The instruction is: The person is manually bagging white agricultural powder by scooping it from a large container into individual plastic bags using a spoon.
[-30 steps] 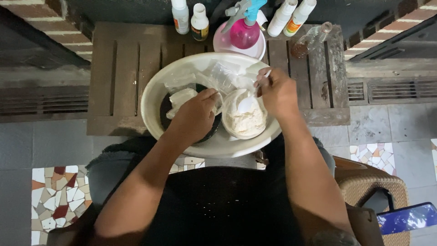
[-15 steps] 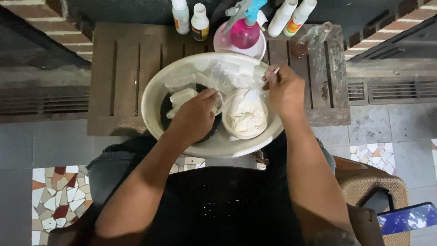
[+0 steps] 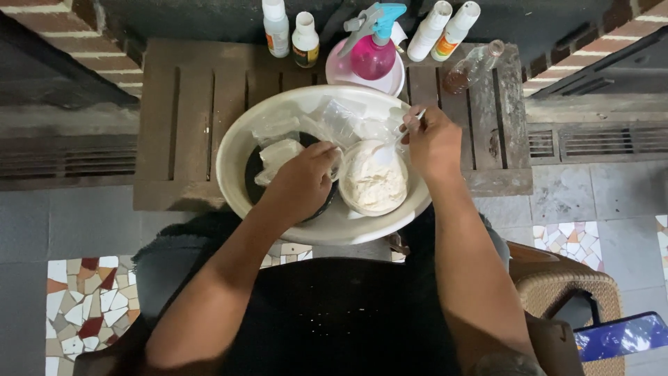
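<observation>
At frame centre, a cream basin (image 3: pixel 236 163) holds a small bowl (image 3: pixel 374 182) of whitish paste. The left hand (image 3: pixel 303 182) grips its rim; the right hand (image 3: pixel 433 143) pinches a spoon (image 3: pixel 401 136) over it. A pink spray bottle (image 3: pixel 373 49) stands on the worktop (image 3: pixel 188 104) above.

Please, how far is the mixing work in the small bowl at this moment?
Already done: the small bowl holds a pale, lumpy paste and sits inside the large basin. In hand: the right hand holds a thin stirring tool at the bowl's rim, and the left hand steadies the bowl. Left: the paste looks uneven; the bottles on the bench stand untouched.
</observation>
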